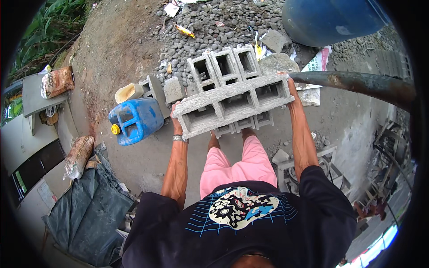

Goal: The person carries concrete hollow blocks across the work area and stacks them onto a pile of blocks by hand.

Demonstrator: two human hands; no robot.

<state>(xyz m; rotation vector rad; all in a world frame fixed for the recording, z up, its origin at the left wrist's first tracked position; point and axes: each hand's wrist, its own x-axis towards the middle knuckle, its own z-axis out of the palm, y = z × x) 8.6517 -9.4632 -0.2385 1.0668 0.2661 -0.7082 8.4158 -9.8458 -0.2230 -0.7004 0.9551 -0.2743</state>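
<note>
A grey concrete hollow block point(232, 106) with three openings is held up in front of my legs, its right end slightly higher in the picture. My left hand point(177, 120) grips its left end, the fingers partly hidden behind the block. At the other end my right hand point(291, 90) is closed on it, most of its fingers out of sight. Beyond and beneath it, more hollow blocks point(206, 60) stand on the ground, partly covered by the held one. A watch or bracelet circles my left wrist.
To the left are a blue jerrycan point(142, 119) with a yellow cap, a cut plastic container point(129, 93) and a broken block piece point(173, 90). Gravel point(228, 22) lies ahead. A blue drum point(333, 20) and a rusty pipe point(353, 83) are at right, a dark tarp point(91, 205) at lower left.
</note>
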